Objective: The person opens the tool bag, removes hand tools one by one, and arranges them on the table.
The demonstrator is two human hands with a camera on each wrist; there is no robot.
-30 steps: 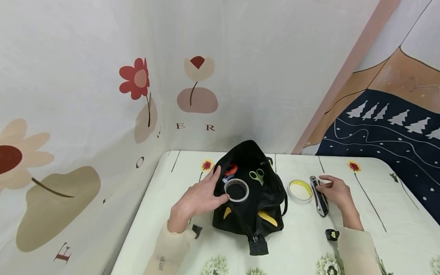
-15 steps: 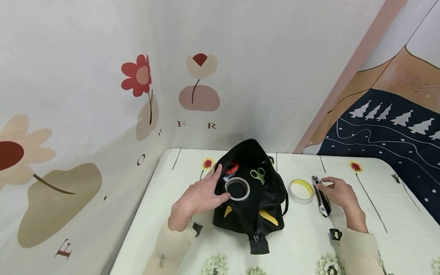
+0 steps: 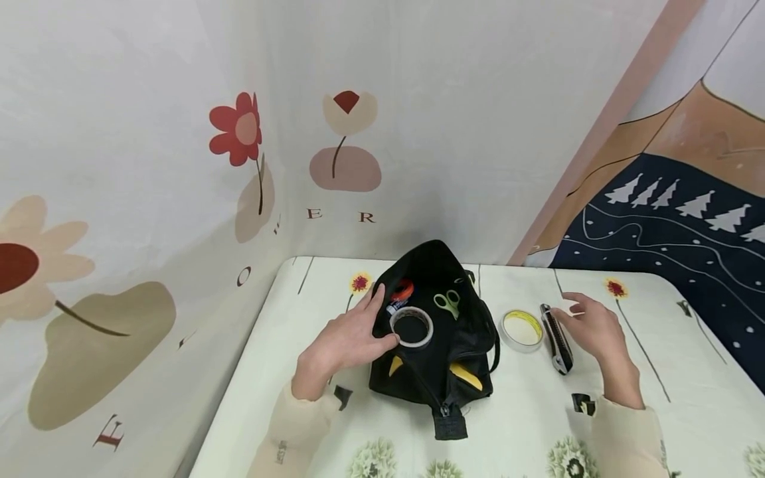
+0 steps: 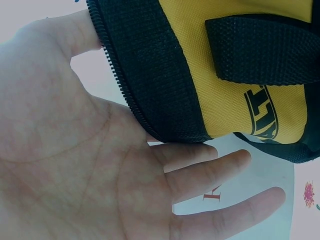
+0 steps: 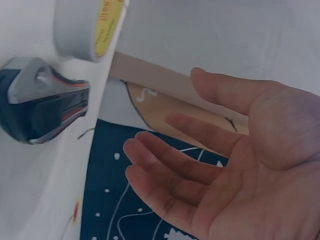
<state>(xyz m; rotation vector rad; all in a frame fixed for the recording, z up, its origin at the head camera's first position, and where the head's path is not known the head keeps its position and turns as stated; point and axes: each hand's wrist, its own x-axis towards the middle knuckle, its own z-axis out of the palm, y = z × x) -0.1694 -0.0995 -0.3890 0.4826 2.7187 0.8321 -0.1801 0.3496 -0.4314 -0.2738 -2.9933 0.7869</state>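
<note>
My left hand [image 3: 352, 337] rests at the left rim of a black and yellow tool bag [image 3: 439, 358], its mouth unzipped. In the left wrist view the thumb passes behind the zipper edge [image 4: 117, 75], while the outer fingers extend straight past the bag. Inside lie a roll of tape [image 3: 428, 325], green-handled scissors [image 3: 447, 303] and a red-orange item [image 3: 404, 290]. To the right, a utility knife [image 3: 557, 340] lies on the table. Beside it hovers my right hand [image 3: 597, 328], fingers loosely spread and holding nothing; the right wrist view shows a gap between hand and knife.
Between bag and knife lies a clear tape roll with a yellow inner core [image 3: 522, 330]. A small black object [image 3: 582, 403] sits near the right sleeve. The flower-print table [image 3: 663, 318] meets a pale curtain [image 3: 454, 133] at its back edge.
My right hand has lifted slightly away from the utility knife, which stays on the table. The left hand and the bag keep their places.
</note>
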